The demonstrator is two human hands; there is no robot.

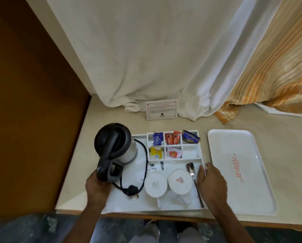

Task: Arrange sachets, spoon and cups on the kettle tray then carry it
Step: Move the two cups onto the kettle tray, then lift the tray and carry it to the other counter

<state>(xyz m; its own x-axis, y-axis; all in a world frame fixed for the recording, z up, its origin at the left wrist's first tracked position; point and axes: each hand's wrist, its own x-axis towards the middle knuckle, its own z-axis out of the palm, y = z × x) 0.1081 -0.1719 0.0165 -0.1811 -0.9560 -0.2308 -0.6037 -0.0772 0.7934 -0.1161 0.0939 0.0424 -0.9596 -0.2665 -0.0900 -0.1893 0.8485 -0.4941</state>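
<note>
A white kettle tray (174, 206) lies on the beige counter. Its back compartments hold sachets: blue (157, 138), red (172, 138), a tea bag (190, 136), yellow (156, 152) and white (173, 153). Two white cups (155, 185) (180, 182) stand upside down on the tray's front part. A metal spoon (193, 179) lies along the tray's right side. My left hand (96, 187) grips the black handle of the kettle (115, 144), which is tilted at the tray's left end. My right hand (211, 181) rests on the tray's right rim beside the spoon, fingers spread.
The kettle's black cord and plug (131, 190) lie on the tray. A second, plain white tray (237, 171) sits to the right. A printed card (161, 109) stands behind, against white and orange curtains. A brown wall is on the left. The counter's front edge is close to me.
</note>
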